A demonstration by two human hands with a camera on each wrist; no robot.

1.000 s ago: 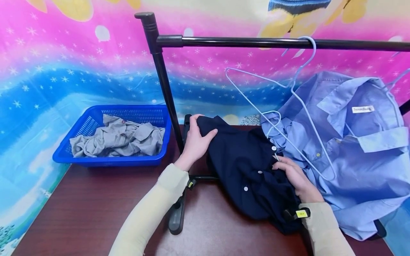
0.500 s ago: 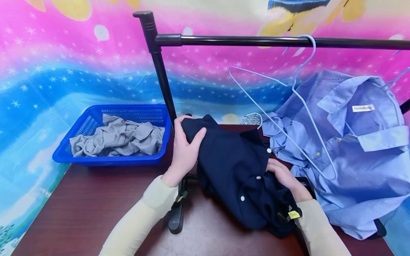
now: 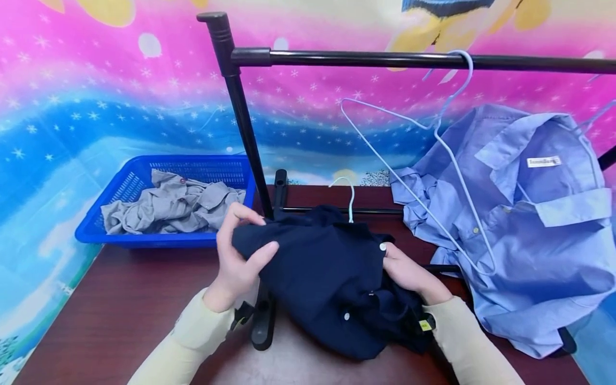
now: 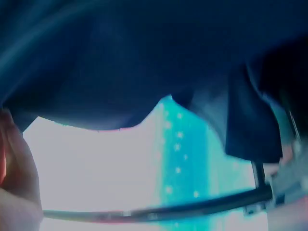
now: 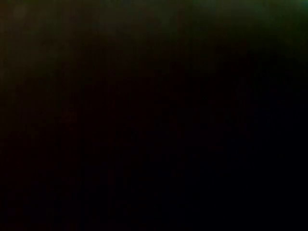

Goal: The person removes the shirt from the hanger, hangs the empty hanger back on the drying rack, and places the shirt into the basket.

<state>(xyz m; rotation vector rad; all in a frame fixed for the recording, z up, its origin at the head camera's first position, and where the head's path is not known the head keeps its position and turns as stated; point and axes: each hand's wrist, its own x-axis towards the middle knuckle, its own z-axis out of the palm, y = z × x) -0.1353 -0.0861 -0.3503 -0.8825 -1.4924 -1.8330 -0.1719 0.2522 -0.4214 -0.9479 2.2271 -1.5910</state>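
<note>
Your left hand (image 3: 238,256) pinches one end of the navy shirt (image 3: 327,272), thumb across the cloth, fingers curled behind it. Your right hand (image 3: 409,272) grips the shirt's buttoned edge, its fingertips buried in folds. The shirt is bunched over the dark wooden table (image 3: 125,310), a hanger hook (image 3: 347,195) poking above it.

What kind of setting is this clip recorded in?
Probably a staged laundry-hanging station rather than a real home: a tabletop clothes rail with wire hangers, a blue basket of crumpled grey clothes, and a printed fabric backdrop. Both hands hold a navy shirt.
</note>
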